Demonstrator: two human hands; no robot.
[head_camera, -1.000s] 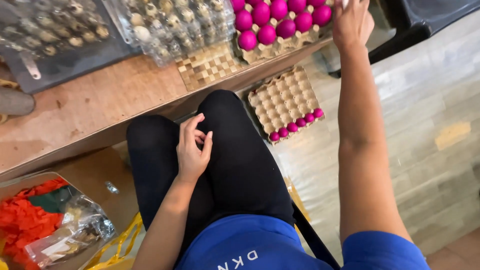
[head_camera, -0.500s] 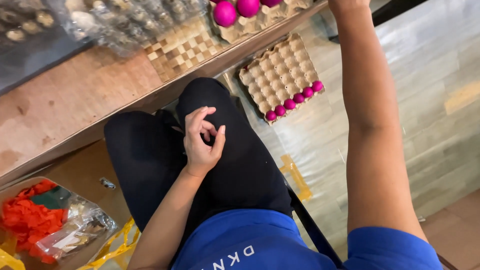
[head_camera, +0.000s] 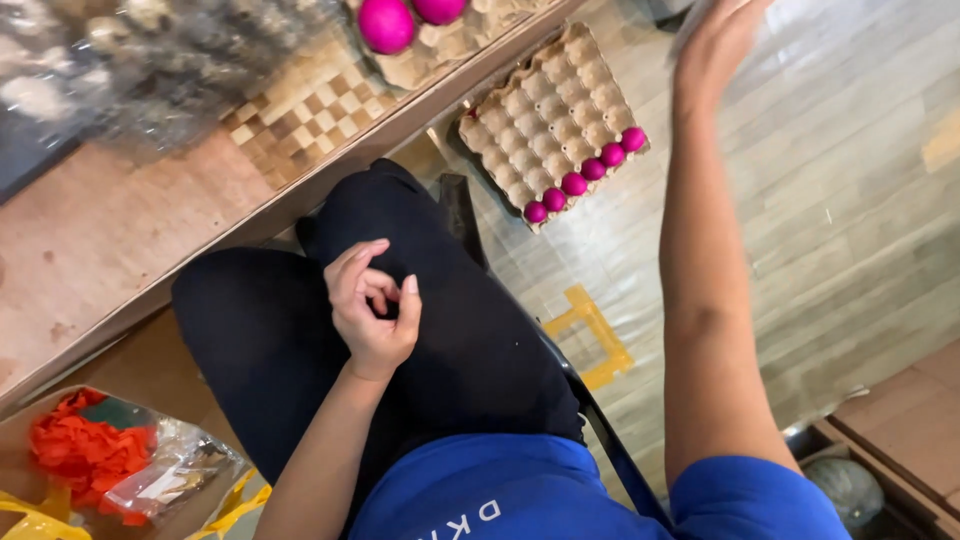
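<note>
— Where's everything sitting?
— The surface (head_camera: 120, 230) runs along the far left, with an egg tray (head_camera: 450, 45) on its far end holding two eggs (head_camera: 386, 24). On the floor (head_camera: 850, 200) just right of it lies a second egg tray (head_camera: 550, 120), a row of eggs (head_camera: 585, 175) along its near edge.
— And the hands?
— The left hand (head_camera: 372, 310) rests on the lap, below the surface's edge; the right hand (head_camera: 715, 45) reaches out beyond the floor tray. A box of scraps (head_camera: 90, 455) sits at the near left — under the surface.

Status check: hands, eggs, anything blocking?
Left hand empty, curled on lap. Right hand raised, open, holding nothing. Floor tray has one row of pink eggs. Nothing blocking.
</note>
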